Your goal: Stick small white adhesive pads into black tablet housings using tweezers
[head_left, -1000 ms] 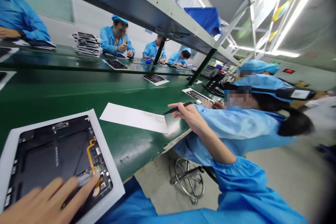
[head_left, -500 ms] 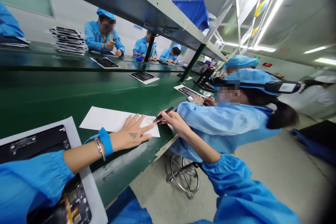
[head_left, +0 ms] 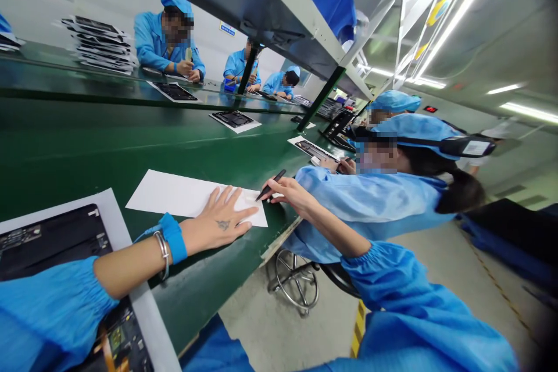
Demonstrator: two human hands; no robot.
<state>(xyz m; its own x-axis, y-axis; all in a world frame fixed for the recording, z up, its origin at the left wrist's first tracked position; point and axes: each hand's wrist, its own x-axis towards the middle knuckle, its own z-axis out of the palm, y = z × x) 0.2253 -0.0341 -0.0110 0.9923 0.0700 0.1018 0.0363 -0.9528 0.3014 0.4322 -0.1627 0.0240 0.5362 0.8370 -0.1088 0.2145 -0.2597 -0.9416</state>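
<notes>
White paper (head_left: 165, 195), one sheet, lies under one left hand (head_left: 221, 222).

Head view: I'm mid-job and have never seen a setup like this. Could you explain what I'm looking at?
There is no machine here: these are a person's bare hands, seen by one camera worn on the head, looking forward and down. The left hand lies spread, its fingers over a white sheet on the green bench. The right hand holds a dark pointed tool, probably tweezers, its tip by the sheet's right end. Beneath the left forearm is an opened dark panel with a white border and exposed parts. The person in blue on the right is a co-worker.
</notes>
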